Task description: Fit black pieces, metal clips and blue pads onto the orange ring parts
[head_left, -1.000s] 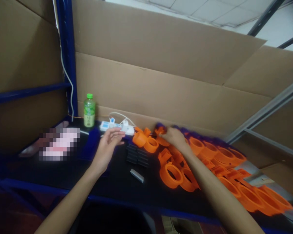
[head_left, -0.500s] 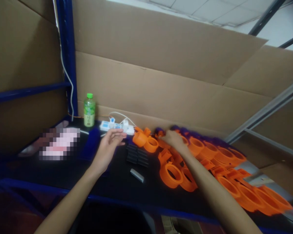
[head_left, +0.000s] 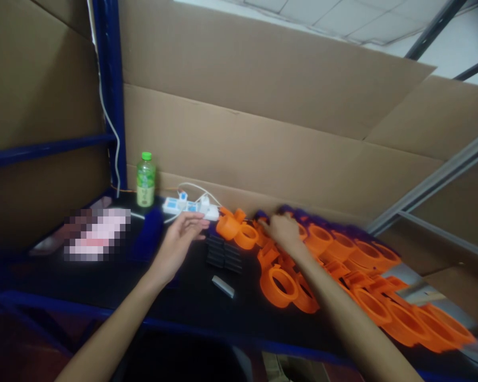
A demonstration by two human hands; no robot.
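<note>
My left hand (head_left: 179, 239) hovers in front of the white power strip (head_left: 171, 206), its fingers stretched out and nothing in them. Just below and right of it lie black ribbed pieces (head_left: 223, 254) and a small grey bar (head_left: 223, 287). At the back of the table, my right hand (head_left: 282, 229) reaches in among orange plastic ring-shaped parts (head_left: 319, 239). Its fingers are curled downward, and whatever they grip is hidden. Left of that hand are more orange rings (head_left: 246, 236). My right forearm passes over the front rows of rings (head_left: 279, 285).
A green-capped bottle (head_left: 145, 180) stands at the back left, near a blue post (head_left: 110, 95). Dark purple-blue parts (head_left: 302, 214) sit behind the orange rings. Cardboard panels (head_left: 239, 132) wall the back. A blurred-out pink-white patch (head_left: 99, 233) lies at left.
My right hand has shifted very slightly among the orange parts. The left hand has moved a little to the right. Nothing on the table has visibly moved.
</note>
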